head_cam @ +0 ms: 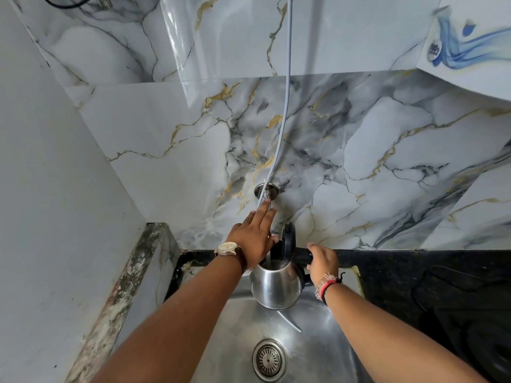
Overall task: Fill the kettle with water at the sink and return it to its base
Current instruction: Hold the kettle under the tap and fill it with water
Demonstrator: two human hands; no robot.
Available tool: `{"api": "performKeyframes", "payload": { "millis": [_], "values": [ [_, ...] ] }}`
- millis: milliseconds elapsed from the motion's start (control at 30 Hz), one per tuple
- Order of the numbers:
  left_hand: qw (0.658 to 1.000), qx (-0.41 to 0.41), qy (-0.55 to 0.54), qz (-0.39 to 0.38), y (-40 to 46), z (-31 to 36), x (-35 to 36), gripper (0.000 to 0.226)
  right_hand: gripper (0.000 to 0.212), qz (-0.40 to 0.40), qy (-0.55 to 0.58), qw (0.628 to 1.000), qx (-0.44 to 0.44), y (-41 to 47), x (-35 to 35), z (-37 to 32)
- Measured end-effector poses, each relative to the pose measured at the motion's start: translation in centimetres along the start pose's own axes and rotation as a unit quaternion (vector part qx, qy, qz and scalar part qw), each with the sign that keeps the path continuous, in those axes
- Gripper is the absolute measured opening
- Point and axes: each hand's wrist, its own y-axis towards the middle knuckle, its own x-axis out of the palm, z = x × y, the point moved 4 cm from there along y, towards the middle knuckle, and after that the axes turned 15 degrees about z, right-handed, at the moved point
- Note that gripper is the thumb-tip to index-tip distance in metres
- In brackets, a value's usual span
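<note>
A stainless steel kettle (276, 286) with a black handle hangs over the steel sink (318, 341), its black lid (289, 240) flipped up. My right hand (323, 262) grips the kettle's handle on the right side. My left hand (255, 236), with a watch on the wrist, reaches over the kettle's mouth toward the wall tap (266, 191); its fingers are stretched out and the fingertips touch the tap fitting. The tap spout is hidden behind my left hand. I cannot tell whether water is running.
A grey hose (286, 106) runs down the marble wall to the tap fitting. The sink drain (268, 360) lies below the kettle. A black counter (414, 272) with a dark stove (475, 327) is on the right. A white wall and worn ledge (124, 294) close the left.
</note>
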Motion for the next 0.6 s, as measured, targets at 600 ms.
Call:
{"api": "performKeyframes", "payload": {
  "millis": [600],
  "values": [
    [0.994,-0.018,0.064,-0.085,1.4,0.0,-0.8,0.081,0.035,0.012,-0.019,0.999,-0.032,0.2,0.4,0.0]
  ]
}}
